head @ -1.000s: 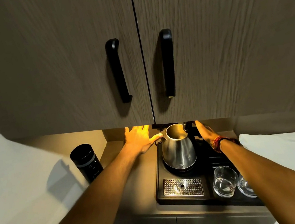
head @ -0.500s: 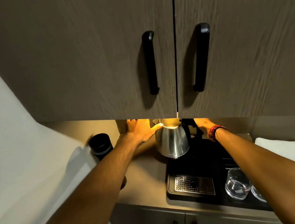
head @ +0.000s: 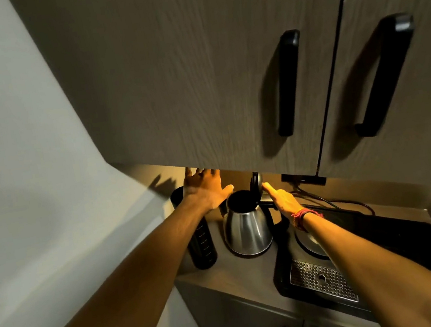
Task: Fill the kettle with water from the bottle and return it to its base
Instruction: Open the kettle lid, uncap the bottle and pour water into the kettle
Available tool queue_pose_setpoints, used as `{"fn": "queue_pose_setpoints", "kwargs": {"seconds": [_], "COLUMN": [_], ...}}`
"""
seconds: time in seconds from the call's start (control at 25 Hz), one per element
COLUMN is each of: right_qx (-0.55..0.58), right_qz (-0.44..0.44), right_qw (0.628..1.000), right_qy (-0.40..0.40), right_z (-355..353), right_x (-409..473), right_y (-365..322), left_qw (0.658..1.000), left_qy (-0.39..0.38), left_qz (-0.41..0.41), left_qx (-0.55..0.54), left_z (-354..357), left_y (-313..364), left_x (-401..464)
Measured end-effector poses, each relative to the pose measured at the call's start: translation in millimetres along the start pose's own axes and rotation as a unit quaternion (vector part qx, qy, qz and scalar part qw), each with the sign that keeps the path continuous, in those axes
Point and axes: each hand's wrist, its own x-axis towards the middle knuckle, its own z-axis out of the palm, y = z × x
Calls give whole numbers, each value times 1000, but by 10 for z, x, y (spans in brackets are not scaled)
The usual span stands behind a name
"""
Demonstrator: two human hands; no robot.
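Observation:
The steel kettle (head: 247, 232) stands on the counter just left of the black tray (head: 402, 237), with its lid (head: 256, 185) tipped up and open. Its round base (head: 307, 244) sits bare on the tray. My right hand (head: 283, 201) grips the top of the kettle's black handle, index finger stretched onto the lid. My left hand (head: 204, 190) hovers open with fingers spread, thumb near the kettle's rim, over the top of the tall black bottle (head: 202, 245) that stands to the kettle's left.
Wall cabinet doors with black handles (head: 287, 84) hang low over the counter and hide its back. A metal drip grate (head: 322, 280) lies in the tray's front. A cable (head: 322, 199) runs behind the tray. The white wall closes off the left.
The kettle has left its base and moved left onto the counter beside the bottle. Its lid now stands open. My left hand moved left over the bottle; my view swung left.

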Motion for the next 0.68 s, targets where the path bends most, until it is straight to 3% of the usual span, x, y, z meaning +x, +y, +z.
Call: {"fn": "queue_pose_setpoints", "kwargs": {"seconds": [0.12,0.32,0.56,0.68], "right_qx": [-67,-210,-339,-391], "right_qz": [-35,-143,-192,-188], "right_qw": [996,966,919,899], "right_qy": [-51,-46,56,53], "right_z": [151,187,-1,-26], "right_x": [123,127,167,156], "right_y": [85,73,1,19], "left_qw": [1000,994,984,973], "left_qy": [-24,-105,-159,-195], "left_qz": [-1,-11,-4,10], "left_qx": [8,-26,-76,-122], "left_z": [50,29,-141,-222], "left_y": [-155,-332,-558,-682], "left_x": [-3,-18,-55,-104]}}
